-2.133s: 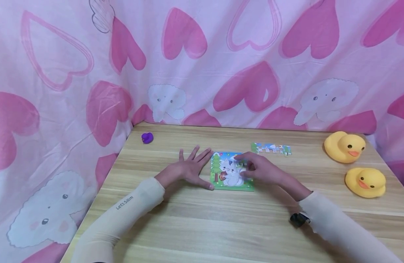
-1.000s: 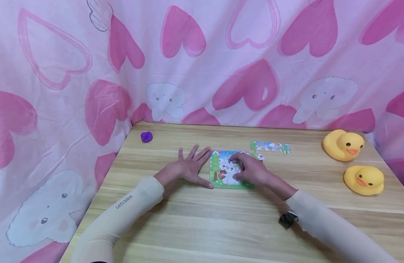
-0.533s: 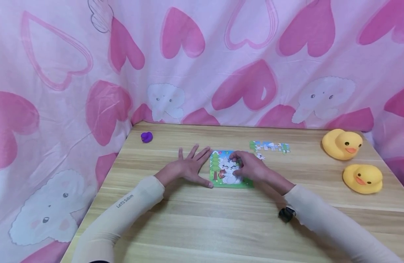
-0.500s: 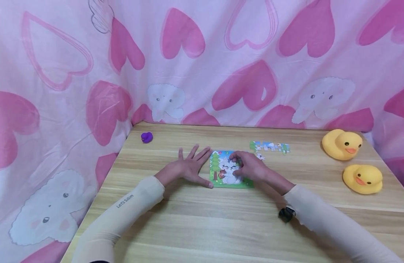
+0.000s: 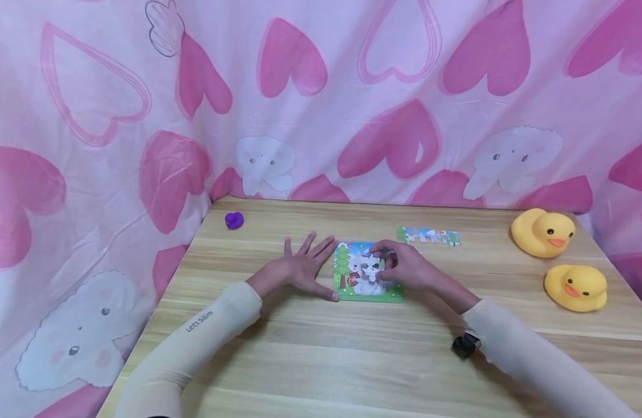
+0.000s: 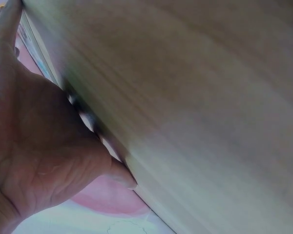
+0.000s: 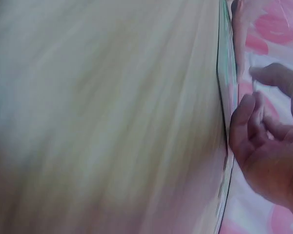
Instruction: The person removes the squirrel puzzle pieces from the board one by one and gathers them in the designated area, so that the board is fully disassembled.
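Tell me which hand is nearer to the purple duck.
Left. The left hand lies spread at the left edge of the puzzle, to the right of the purple duck. The right hand is farther off, over the puzzle's right part.

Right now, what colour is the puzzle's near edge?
Green; the near edge shows best in the head view.

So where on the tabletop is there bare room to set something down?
Bare wood-grain table shows between the two beige sleeves, and along the back between the small purple toy duck and loose jigsaw pieces. It's crowded round the colourful square puzzle: left hand at its edge, right hand over it.
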Demonstrator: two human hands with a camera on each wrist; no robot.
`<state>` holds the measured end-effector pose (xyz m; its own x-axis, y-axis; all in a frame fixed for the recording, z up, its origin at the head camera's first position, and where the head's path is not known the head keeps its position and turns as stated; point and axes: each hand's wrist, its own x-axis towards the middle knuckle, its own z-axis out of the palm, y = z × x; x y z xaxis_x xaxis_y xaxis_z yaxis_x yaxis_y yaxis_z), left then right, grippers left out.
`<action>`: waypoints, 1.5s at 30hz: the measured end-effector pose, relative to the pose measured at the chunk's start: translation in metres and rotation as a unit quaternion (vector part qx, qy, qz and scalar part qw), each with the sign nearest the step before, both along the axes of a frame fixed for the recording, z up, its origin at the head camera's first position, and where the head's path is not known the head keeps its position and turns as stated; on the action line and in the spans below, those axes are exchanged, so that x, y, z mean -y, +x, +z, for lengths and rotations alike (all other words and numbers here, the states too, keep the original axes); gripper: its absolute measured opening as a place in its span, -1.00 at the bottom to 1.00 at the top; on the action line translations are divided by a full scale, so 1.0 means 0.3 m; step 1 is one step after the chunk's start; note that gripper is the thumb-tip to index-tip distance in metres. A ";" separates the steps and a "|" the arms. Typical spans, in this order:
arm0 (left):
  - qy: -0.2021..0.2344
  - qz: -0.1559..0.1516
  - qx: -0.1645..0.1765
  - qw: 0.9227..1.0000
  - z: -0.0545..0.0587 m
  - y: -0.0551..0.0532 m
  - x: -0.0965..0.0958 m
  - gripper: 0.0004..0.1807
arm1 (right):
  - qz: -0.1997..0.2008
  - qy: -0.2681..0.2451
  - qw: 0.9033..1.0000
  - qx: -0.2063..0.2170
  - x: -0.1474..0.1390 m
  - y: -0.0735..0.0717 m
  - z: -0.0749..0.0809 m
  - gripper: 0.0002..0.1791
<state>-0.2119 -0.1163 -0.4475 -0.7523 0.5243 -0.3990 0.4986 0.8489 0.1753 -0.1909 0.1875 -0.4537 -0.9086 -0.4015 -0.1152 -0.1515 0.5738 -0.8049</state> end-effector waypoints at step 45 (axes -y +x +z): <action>-0.001 -0.005 -0.006 1.000 -0.010 -0.002 0.003 0.52 | -0.013 0.175 0.981 -0.082 -0.430 -0.055 0.025 -0.40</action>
